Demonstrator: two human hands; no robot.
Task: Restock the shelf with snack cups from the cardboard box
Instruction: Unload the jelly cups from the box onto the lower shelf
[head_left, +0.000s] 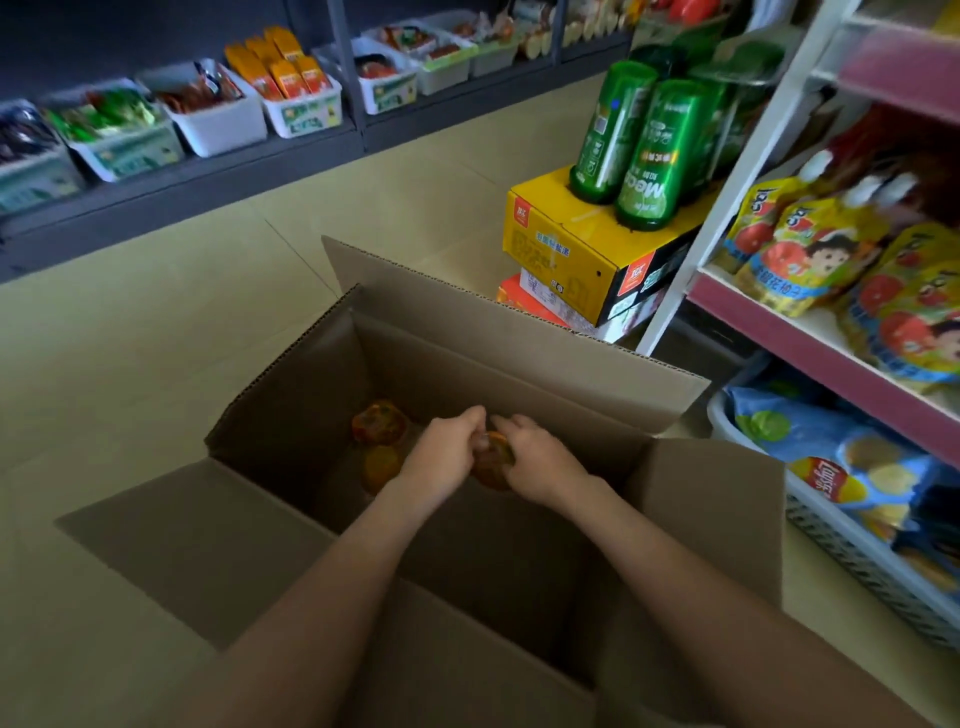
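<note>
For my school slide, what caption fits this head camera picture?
In the open cardboard box, left grip and right grip hold one snack cup, other cups beside it.

This was a shop. A long dark shelf (208, 176) held white tubs (218, 130) full of snack packs. A pink shelf (810, 358) held yellow drink pouches (800, 260). Green bottles (649, 156) stood on a yellow carton (561, 244), and a basket (836, 538) held chip bags (821, 447). An open cardboard box (467, 322) sat on the floor (156, 364).

I see the open brown box (467, 364) on the floor (156, 364), one orange cup (491, 461) held inside, two more cups (379, 422) at its bottom.
</note>
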